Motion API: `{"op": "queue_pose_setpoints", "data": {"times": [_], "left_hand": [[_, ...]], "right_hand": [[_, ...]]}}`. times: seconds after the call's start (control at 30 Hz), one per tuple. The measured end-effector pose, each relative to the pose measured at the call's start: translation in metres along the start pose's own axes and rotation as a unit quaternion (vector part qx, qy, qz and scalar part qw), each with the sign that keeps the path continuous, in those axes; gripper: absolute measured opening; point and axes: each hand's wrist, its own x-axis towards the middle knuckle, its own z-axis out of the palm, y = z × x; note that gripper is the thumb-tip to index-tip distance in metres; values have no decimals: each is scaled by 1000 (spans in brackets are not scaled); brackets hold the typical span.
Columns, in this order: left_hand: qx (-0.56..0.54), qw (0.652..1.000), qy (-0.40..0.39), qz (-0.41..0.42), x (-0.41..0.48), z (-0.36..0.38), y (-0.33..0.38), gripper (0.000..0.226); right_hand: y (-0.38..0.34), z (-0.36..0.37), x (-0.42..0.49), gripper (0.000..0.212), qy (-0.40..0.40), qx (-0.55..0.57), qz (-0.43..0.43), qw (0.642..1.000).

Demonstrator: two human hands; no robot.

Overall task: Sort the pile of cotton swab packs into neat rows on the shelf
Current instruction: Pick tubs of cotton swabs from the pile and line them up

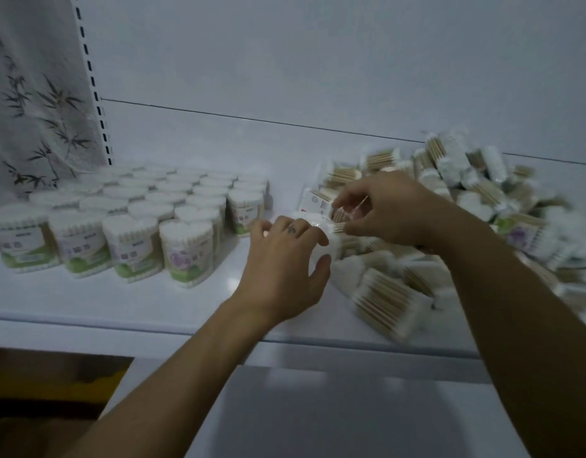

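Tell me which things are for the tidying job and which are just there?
For the job: loose pile of packs, standing rows of packs, shelf, left hand gripping a pack, right hand.
Just there: bamboo-print sheet, slotted post.

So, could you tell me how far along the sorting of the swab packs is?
Done: several neat rows of upright packs stand on the left of the shelf. In hand: the left hand grips a pack at the edge of the pile; the right hand reaches beside it, grip blurred. Left: that large loose pile is unsorted.
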Motion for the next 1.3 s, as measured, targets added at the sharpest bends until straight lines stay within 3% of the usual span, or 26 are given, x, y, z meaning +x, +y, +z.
{"op": "queue_pose_setpoints", "data": {"times": [0.1, 0.27, 0.37, 0.43, 0.53, 0.73, 0.8, 0.9, 0.97, 1.03, 1.13, 1.23, 1.3], "left_hand": [[20, 999, -31, -32, 13, 12, 4, 36], [-142, 990, 14, 9, 15, 17, 16, 30], [-102, 994, 18, 14, 2, 25, 23, 33], [-83, 996, 26, 20, -1, 24, 24, 33], [-84, 995, 17, 52, -4, 20, 26, 37], [-79, 993, 41, 76, -6, 17, 29, 48], [-86, 990, 56, 99, -7, 15, 29, 61], [-78, 987, 81, 112, -6, 14, 31, 74], [-83, 988, 98, 91, -4, 15, 33, 67], [-183, 978, 95, 25, -1, 10, 37, 57], [-326, 937, 90, -89, 0, -4, 39, 36], [-378, 907, 91, -163, 2, -18, 39, 23], [-366, 907, 69, -194, 3, -26, 36, 38]], "right_hand": [[17, 4, -17, 33, 10, 5, -4, 1000], [35, 5, -55, 62, -66, 49, -6, 997], [38, 7, -73, 84, -101, 11, -21, 995], [39, 13, -78, 88, -110, -42, -34, 992], [42, 22, -76, 75, -69, -61, -49, 995], [51, 28, -70, 47, 7, 111, -13, 994], [57, 28, -63, 29, 63, 188, 11, 980], [57, 27, -48, 8, 104, 348, 70, 929], [51, 25, -40, 15, 96, 416, 102, 899], [40, 23, -38, 26, 90, 484, 116, 863], [29, 22, -39, 33, 74, 566, 91, 816], [23, 29, -35, 24, 90, 509, 39, 855], [16, 36, -30, 42, 96, 492, 21, 865]]}}
